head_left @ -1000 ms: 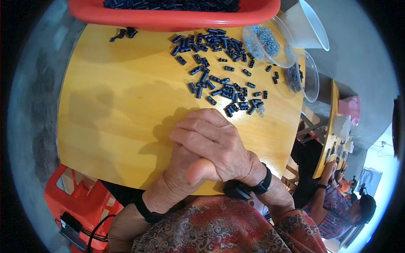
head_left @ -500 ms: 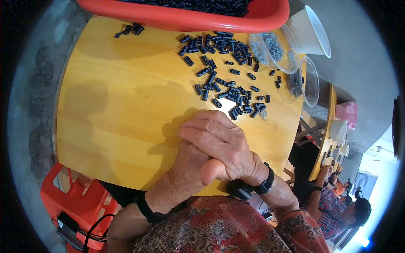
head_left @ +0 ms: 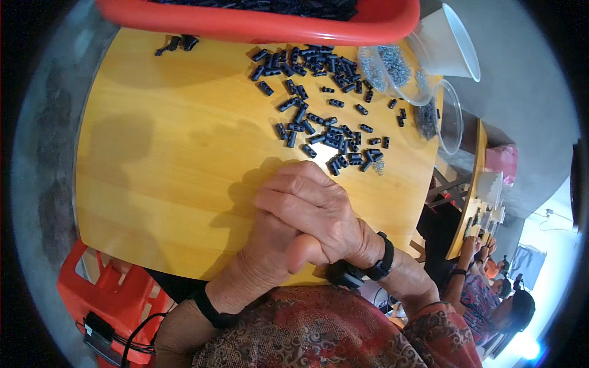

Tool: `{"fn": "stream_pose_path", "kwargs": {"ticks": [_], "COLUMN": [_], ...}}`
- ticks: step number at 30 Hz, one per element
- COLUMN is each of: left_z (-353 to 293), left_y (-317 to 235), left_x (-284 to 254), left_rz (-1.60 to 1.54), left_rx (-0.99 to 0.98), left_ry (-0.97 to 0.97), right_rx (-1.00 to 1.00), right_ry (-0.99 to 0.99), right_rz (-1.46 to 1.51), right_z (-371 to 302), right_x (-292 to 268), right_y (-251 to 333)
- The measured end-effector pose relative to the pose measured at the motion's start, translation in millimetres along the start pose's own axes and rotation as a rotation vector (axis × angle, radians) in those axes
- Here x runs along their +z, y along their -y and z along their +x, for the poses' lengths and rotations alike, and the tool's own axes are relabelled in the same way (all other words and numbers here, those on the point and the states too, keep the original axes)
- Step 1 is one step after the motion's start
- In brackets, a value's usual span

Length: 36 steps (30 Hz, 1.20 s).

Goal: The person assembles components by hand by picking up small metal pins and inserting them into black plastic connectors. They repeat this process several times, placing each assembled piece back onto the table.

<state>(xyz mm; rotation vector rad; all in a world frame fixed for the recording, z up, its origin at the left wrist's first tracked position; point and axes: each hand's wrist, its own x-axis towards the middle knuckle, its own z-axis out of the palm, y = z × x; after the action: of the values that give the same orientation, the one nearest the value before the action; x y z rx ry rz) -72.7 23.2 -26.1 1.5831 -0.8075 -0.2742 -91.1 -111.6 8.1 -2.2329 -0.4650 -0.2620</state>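
My two hands are clasped together over the near part of a yellow wooden table [head_left: 165, 165]. My right hand [head_left: 307, 205] lies on top, its fingers folded over my left hand [head_left: 264, 257], whose thumb sticks out toward me. Whether any small part is held inside the clasp is hidden. Just beyond the knuckles several small black plastic pieces [head_left: 319, 132] lie scattered on the table, with a denser heap [head_left: 313, 61] farther off. Both wrists wear black bands.
A red tray [head_left: 264, 24] of black pieces runs along the far edge. Clear plastic bowls [head_left: 392, 70] with tiny metal bits and a white cup [head_left: 448, 43] stand far right. A red crate [head_left: 110, 294] sits low left. Another person [head_left: 491, 294] sits at right.
The hands stay clasped in the same way. The view has shifted slightly, so table and hands sit a little lower in the picture.
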Motion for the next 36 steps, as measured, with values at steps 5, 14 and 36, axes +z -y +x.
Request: {"fn": "stream_pose_path", "kwargs": {"ticks": [5,14,36], "left_z": [-0.1,4.8,97.3], "left_y": [0.9,3.4,-39.1], "left_x": [4.8,2.0,-15.3], "left_rz": [-0.029,-0.143,0.281], "left_rx": [-0.016,-0.033,0.151], "left_ry": [0.008,0.070,0.206], "right_rx": [-0.026,0.035,0.460], "right_ry": [-0.053,-0.140,-0.664], "right_rz": [-0.028,-0.182,-0.683], "right_z": [-2.1,-13.5,-73.3], "right_x": [2.2,-27.1,-146.7], "right_y": [-1.8,33.7,17.2]}}
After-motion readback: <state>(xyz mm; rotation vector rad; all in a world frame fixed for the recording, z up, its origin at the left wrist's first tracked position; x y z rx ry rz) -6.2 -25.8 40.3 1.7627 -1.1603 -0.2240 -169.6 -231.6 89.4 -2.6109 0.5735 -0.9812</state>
